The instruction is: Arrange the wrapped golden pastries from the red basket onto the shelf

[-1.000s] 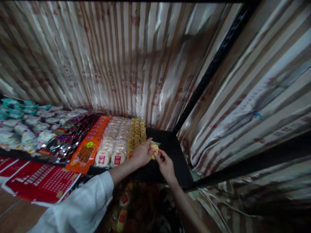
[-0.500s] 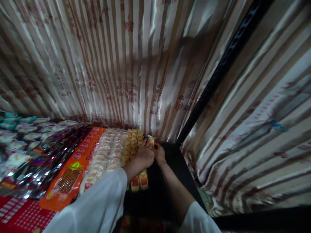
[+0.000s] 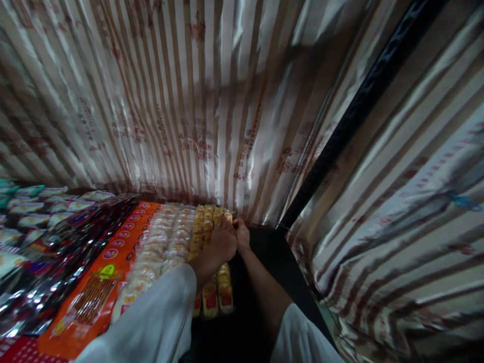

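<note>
Both my hands reach to the back of a black shelf (image 3: 272,252). My left hand (image 3: 221,243) lies over the far end of a row of small yellow snack packets (image 3: 206,227), fingers curled. My right hand (image 3: 242,233) presses beside it from the right. Between the fingertips sits one small yellow snack packet (image 3: 228,216) at the back end of the row, against the curtain. Both hands pinch it, and they hide most of it. White sleeves cover both my forearms.
Left of the yellow row lie pale round cakes in clear wrappers (image 3: 166,242), a long orange package (image 3: 109,257), dark shiny bags (image 3: 56,242) and green-white packets (image 3: 26,201). A striped satin curtain (image 3: 196,101) hangs behind; a black post (image 3: 359,106) rises at the right.
Both hands have carried the small yellow packet from the shelf's front to the back end of the yellow row. My view has leaned in closer.
</note>
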Motion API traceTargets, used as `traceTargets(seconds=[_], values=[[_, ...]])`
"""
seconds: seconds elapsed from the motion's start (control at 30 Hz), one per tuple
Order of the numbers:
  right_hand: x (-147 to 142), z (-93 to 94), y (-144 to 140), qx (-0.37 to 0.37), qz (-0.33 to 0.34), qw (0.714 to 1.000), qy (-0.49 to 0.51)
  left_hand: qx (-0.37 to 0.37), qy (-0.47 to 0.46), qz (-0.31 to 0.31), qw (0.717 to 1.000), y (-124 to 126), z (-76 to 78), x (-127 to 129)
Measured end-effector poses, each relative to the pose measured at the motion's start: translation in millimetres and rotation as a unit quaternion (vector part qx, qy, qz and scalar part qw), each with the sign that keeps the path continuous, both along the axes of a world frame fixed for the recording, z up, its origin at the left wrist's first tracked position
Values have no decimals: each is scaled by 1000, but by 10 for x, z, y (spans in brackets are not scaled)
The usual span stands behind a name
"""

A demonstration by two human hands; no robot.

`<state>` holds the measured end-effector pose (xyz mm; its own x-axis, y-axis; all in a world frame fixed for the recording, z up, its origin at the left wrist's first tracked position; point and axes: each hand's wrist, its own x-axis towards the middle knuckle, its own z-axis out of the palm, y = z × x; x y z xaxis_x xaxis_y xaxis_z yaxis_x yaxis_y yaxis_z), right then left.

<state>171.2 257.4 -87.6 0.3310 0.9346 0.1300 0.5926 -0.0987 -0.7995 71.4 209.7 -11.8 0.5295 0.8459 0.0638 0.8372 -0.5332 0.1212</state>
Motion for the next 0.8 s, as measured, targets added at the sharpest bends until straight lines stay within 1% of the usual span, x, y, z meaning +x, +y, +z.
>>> traceTargets(seconds=[0.1, 0.2, 0.3, 0.43, 0.53, 0.63, 0.8], values=[[-20, 0, 25, 0, -8, 1000, 20, -12, 25, 5, 1000, -12, 27, -22], [-20, -28, 49, 18, -21, 998, 50, -2, 9, 19, 1000, -12, 5, -20], [-12, -78, 74, 42, -6, 996, 81, 6, -10, 30, 999, 2, -48, -6], [10, -125, 94, 56, 7, 991, 122, 6, -16, 7, 1000, 19, -86, -13], [30, -120, 80, 63, 16, 987, 149, 20, -30, -16, 999, 4, -66, -30], [32, -80, 38, 72, 17, 983, 167, 20, -51, -23, 998, -46, -26, -37], [-19, 18, -121, 87, 23, 980, 178, -2, -91, -26, 996, -228, 55, -56]])
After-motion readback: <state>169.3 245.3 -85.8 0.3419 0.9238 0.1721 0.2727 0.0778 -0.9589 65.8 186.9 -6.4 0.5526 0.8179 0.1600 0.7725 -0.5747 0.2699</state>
